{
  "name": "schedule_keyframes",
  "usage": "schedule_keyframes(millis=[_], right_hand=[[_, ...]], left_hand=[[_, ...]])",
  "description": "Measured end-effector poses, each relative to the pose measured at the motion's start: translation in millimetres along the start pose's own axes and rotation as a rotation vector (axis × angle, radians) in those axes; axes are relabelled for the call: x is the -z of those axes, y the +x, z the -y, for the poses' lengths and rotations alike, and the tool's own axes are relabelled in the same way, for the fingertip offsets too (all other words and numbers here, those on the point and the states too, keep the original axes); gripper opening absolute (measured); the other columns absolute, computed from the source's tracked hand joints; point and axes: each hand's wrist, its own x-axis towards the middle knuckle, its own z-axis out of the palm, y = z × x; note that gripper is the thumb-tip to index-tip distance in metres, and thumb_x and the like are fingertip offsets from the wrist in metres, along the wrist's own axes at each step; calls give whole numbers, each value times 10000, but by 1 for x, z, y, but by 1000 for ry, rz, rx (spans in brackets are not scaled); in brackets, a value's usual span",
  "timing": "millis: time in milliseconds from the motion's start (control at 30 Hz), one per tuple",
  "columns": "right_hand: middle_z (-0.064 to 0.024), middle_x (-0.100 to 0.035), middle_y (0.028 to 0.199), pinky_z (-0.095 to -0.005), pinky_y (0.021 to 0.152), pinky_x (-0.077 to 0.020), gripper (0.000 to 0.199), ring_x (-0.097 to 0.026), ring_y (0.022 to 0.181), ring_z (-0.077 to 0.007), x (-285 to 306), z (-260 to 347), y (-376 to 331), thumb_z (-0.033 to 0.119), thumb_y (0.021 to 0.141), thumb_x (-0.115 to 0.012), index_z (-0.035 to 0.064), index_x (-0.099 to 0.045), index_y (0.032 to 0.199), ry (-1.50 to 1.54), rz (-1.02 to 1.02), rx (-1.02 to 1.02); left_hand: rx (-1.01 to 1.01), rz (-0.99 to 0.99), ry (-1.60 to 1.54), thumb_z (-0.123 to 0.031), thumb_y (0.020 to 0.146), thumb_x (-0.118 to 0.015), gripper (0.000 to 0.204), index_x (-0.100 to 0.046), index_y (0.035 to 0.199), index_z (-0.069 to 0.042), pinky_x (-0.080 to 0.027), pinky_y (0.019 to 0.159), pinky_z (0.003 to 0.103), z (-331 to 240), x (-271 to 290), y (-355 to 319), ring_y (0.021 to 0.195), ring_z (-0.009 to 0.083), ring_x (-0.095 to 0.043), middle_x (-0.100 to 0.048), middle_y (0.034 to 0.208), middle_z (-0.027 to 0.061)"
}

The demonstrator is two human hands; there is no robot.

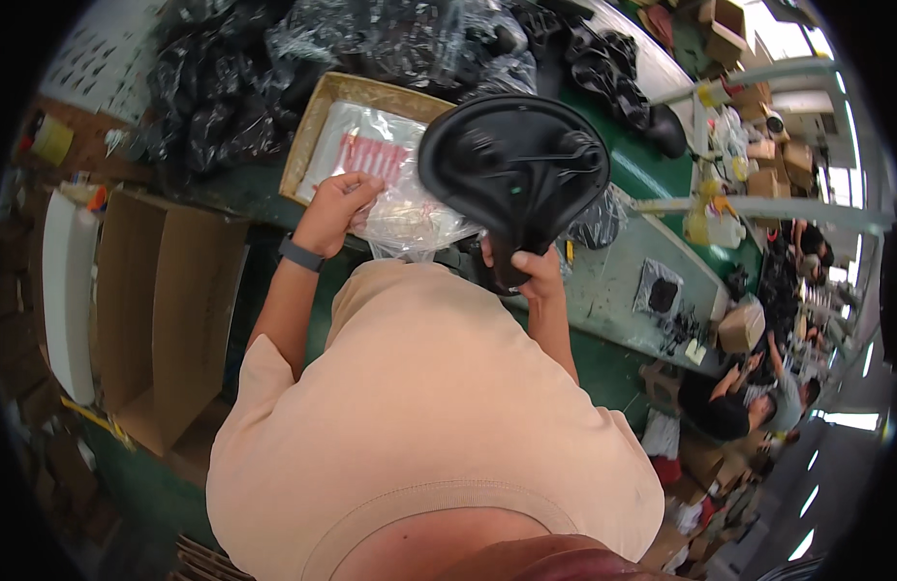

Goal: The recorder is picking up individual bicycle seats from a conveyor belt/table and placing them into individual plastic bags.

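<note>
A black bicycle saddle is held up at centre right, its underside and metal rails facing me. My right hand grips it by the narrow nose, with the thumb across the front. To the left, my left hand, with a dark band on the wrist, has its fingers pinched together on a clear plastic bag. That bag lies among a stack of clear bags with red print. The stack sits in a shallow cardboard tray. The saddle hides the tray's right end.
Black saddles wrapped in plastic are heaped behind the tray. Open cardboard boxes stand at my left. To the right runs a worktable bearing a small bagged black part. Other people work farther right.
</note>
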Motion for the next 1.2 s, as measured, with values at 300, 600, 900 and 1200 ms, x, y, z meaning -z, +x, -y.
schedule_keyframes(millis=[300, 600, 900, 1200], right_hand=[[-238, -536, 1470, -444, 1117, -511, 1067, -613, 1306, -443, -21, -5, -37, 112, 735, -909, 70, -384, 1663, -1378, -454, 234], [-211, -568, 1506, -472, 1048, -573, 801, -653, 1305, -373, 29, -7, -84, 245, 860, -842, 74, -504, 1566, -1304, -449, -23], [-105, -683, 1300, -434, 895, -635, 484, -711, 1117, -228, 46, -6, -119, 199, 1043, -686, 75, -526, 1482, 548, -694, 222], [-267, -499, 1613, -477, 1239, -390, 957, -511, 1474, -410, 170, -31, -140, 204, 878, -850, -15, -343, 1659, -1322, -1360, 350]], left_hand=[[-523, 21, 508, -197, 1033, -772, 194, -802, 1033, -6, -499, 614, 277, 1, -184, 84, 685, 102, -648, -708, 768, 8], [-1148, 1107, 1491, -203, 894, -772, 210, -672, 1055, -111, -599, 697, 415, 52, -315, 33, 842, 287, -757, -712, 996, 72], [-1353, 640, 1202, -196, 837, -764, 302, -773, 1121, -94, -524, 971, 448, 92, -291, 58, 1028, 270, -690, -702, 1075, 26], [-1162, 1010, 792, -90, 853, -768, 175, -711, 1015, -62, -593, 742, 398, 117, -346, 96, 844, 316, -711, -688, 962, 106]])
